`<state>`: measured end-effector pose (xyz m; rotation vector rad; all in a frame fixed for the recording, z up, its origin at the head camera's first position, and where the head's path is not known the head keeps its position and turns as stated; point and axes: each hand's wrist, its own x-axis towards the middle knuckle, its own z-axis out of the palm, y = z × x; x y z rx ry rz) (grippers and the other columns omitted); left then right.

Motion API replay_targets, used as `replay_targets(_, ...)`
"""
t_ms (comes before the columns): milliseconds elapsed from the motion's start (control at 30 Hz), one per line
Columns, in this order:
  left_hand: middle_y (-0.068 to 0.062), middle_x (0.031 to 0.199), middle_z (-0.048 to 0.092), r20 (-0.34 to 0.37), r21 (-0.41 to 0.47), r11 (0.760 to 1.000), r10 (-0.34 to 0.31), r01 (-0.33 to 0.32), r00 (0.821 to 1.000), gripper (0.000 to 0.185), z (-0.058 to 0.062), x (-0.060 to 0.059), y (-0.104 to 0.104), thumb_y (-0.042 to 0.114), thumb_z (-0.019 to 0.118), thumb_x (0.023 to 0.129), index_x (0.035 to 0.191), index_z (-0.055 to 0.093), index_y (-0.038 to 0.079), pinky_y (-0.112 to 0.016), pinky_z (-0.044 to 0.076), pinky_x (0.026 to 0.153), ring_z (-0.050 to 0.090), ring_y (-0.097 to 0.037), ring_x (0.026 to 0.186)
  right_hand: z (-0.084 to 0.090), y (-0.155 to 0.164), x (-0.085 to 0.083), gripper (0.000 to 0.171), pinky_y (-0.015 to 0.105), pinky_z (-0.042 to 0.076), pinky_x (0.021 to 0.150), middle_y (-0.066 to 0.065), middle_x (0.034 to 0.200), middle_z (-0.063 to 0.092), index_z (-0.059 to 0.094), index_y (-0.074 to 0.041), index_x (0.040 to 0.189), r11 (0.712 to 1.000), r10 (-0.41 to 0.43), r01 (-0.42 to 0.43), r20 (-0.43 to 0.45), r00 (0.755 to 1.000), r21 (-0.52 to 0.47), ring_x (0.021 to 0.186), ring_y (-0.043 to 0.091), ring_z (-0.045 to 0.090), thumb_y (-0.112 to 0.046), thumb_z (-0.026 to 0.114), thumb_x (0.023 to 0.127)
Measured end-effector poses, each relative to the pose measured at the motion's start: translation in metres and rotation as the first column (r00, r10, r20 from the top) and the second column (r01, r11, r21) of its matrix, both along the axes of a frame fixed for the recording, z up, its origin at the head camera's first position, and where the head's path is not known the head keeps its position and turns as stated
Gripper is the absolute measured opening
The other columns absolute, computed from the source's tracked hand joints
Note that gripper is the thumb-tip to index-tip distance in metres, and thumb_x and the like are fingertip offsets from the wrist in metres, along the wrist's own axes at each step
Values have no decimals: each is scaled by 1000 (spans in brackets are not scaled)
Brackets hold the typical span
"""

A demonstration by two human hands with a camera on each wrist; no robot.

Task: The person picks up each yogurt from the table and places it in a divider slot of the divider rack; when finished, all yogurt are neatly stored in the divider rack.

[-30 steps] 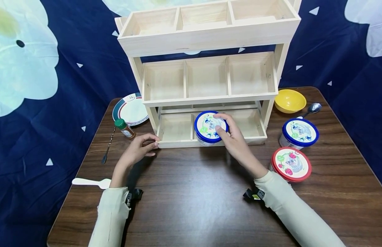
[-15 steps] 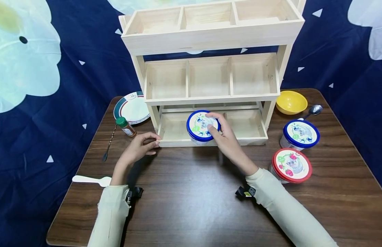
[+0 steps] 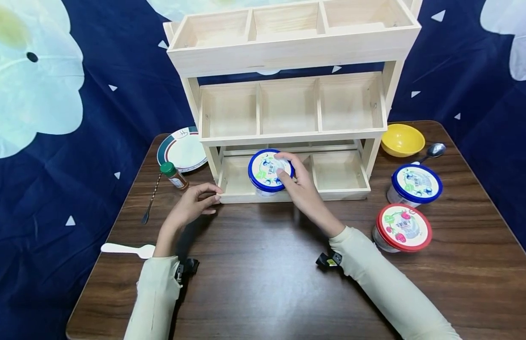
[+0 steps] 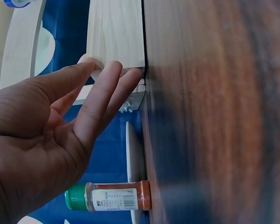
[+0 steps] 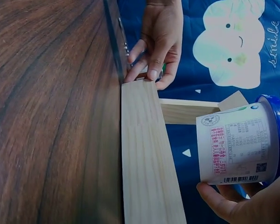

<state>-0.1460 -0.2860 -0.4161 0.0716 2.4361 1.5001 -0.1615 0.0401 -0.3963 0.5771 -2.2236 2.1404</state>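
My right hand [image 3: 301, 185] grips a plastic tub [image 3: 269, 171] with a blue lid and blueberry print, fingers and thumb round its side and lid. In the right wrist view the tub [image 5: 238, 142] shows its printed side, held above the front board. It is over the bottom tier of a pale wooden three-tier shelf [image 3: 288, 51], around the left and middle compartments. My left hand [image 3: 194, 205] holds the bottom tier's front left corner. In the left wrist view the thumb and fingertips touch the end of that board [image 4: 115, 35].
At right stand another blue-lidded tub [image 3: 416, 184], a red-lidded tub [image 3: 404, 227], a yellow bowl [image 3: 403, 140] and a metal spoon [image 3: 435, 150]. At left are a plate [image 3: 184, 148], a green-capped spice jar [image 3: 174, 175], a twisted-handle spoon [image 3: 151, 198] and a white plastic utensil [image 3: 127, 249].
My right hand has carried the blue-lidded tub leftward along the bottom tier, from the middle compartment toward the left one. My left hand stays at the shelf corner.
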Motion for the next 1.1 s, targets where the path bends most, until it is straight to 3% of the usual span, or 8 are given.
replay_targets(1100,-26,126,65,10,5,1000,4,-4,1000,22,1,0,1,2,60,111,130,67,-7,-33,68,84,67,-33,111,-9,-36,-12,39,46,60,105,15,160,47,53,-10,152,999,40,-40,15,999,-31,133,31,58,-11,53,113)
